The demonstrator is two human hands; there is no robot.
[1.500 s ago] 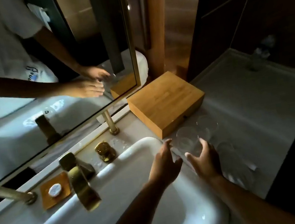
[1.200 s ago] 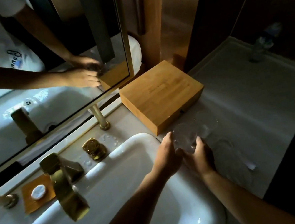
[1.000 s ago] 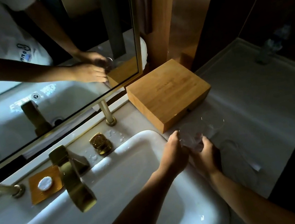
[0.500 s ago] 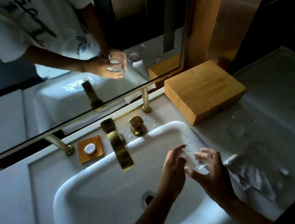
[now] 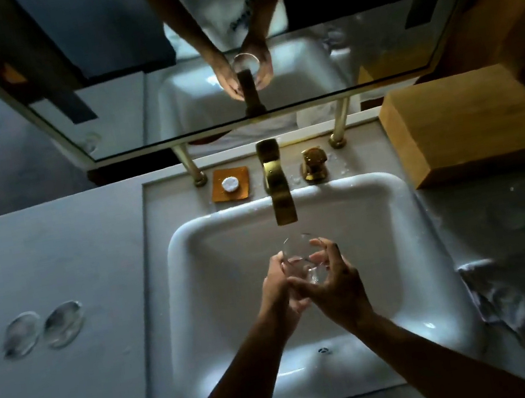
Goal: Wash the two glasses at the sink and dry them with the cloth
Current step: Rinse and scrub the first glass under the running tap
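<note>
Both hands held one glass [image 5: 300, 259] over the sink [image 5: 402, 210]: the left hand [image 5: 279, 288] wrapped its curled fingers round the glass's left side and the right hand [image 5: 336, 285] curled round its right side and base, the mouth tipped toward the tap [image 5: 278, 192] just beyond it. Past the tap stood a gold knob [image 5: 314, 164] and a soap dish [image 5: 230, 184], with a wooden box [image 5: 471, 125] farther right. On the desk [image 5: 77, 386] right of the hands lay the cloth [image 5: 507, 300]; the second glass could not be made out.
</note>
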